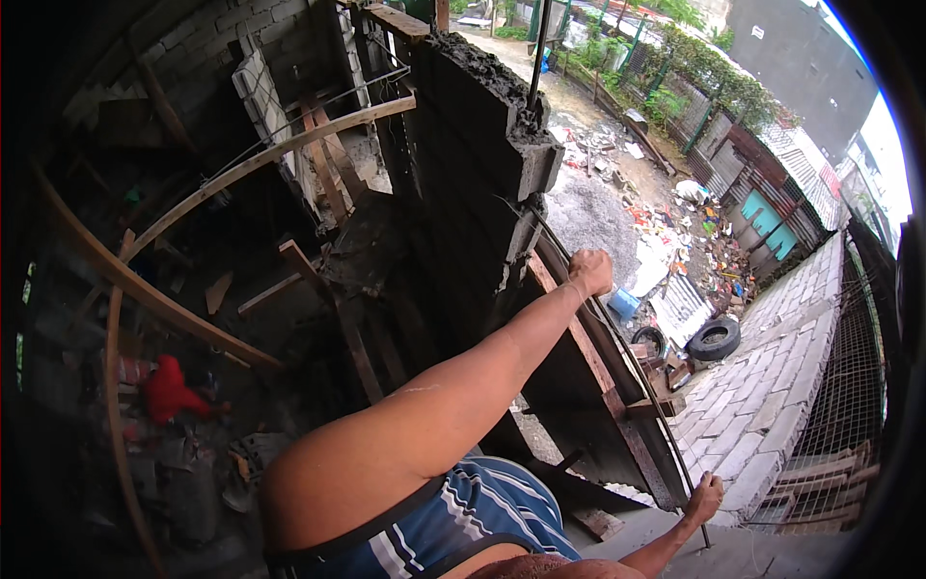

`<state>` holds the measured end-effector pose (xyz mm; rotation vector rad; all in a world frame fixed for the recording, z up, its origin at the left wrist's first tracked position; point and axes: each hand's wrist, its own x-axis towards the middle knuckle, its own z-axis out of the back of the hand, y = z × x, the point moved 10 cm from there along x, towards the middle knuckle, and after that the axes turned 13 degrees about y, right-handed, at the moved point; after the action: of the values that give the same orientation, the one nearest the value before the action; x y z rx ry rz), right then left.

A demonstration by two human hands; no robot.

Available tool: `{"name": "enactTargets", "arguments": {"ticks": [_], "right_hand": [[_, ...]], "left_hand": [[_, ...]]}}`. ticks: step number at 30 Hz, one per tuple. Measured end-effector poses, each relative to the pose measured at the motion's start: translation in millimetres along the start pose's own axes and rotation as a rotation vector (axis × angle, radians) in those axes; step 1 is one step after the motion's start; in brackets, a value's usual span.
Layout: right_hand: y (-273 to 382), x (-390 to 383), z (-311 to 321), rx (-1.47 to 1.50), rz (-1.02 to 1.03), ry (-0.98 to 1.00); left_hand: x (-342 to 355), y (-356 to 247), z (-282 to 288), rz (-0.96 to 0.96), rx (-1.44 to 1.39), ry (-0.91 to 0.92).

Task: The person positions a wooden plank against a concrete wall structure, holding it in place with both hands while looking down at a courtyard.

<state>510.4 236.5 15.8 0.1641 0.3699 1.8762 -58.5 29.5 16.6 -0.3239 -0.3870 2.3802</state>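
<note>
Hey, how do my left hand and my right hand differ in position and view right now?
The left hand is higher in the picture; the right hand is lower, near the bottom end of the thin dark rod. The left arm shows from shoulder to wrist, while the right arm shows only partly. Both hands look closed around that rod.
</note>
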Motion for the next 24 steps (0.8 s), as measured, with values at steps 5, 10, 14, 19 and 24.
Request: {"name": "enactTargets", "arguments": {"ticks": [5, 10, 14, 19, 24], "right_hand": [[-7.9, 1.3, 1.4, -0.009, 0.0, -0.012], [-8.4, 6.6, -3.2, -0.011, 0.003, -0.01], [-7.8, 6.6, -3.4, -0.02, 0.02, -0.02], [-14.6, 9.7, -5.5, -0.02, 0.02, -0.028], [-10.5, 7.1, -3.7, -0.014, 0.014, -0.016]], "left_hand": [[1.1, -7.4, -1.9, -0.031, 0.015, 0.021], [-1.1, -2.3, 2.4, -0.002, 0.014, 0.005], [-1.9, -5.1, 2.0, -0.02, 0.045, 0.005], [-0.8, -5.0, 1.3, -0.008, 0.052, 0.02], [-2.2, -5.6, 1.2, -0.015, 0.064, 0.012]]}}
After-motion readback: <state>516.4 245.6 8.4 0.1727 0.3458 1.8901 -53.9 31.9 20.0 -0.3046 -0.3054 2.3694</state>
